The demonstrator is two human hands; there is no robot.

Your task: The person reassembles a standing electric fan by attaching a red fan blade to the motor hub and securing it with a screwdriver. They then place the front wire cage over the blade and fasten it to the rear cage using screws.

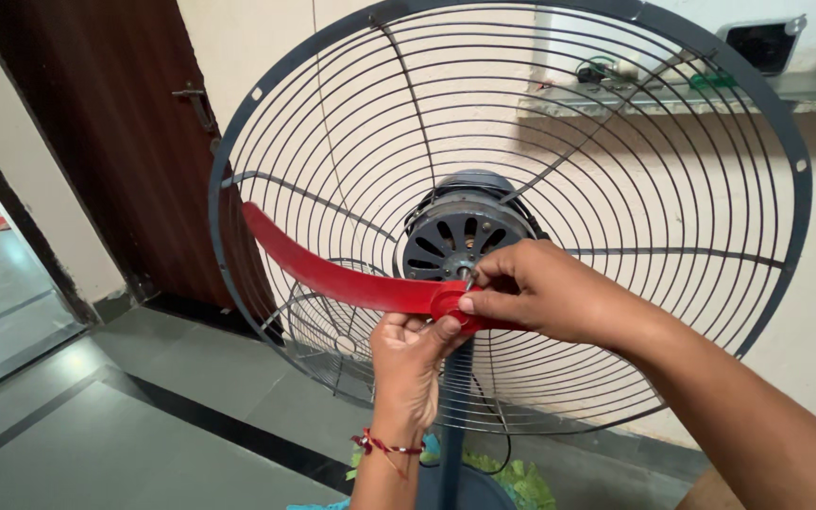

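Hands: left hand grips red fan blade from below, right hand pinches its hub.

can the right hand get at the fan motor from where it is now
Probably yes. The right hand pinches the hub of the red blade right in front of the motor, with no front guard on; only the rear grille sits behind. The hub itself partly covers the shaft.

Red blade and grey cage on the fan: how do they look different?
The red blade is one smooth, solid curved strip; the grey cage is a big round grid of thin wires you can see through. The blade is small and held at its hub by both hands; the cage stands untouched behind it. Both belong to the fan.
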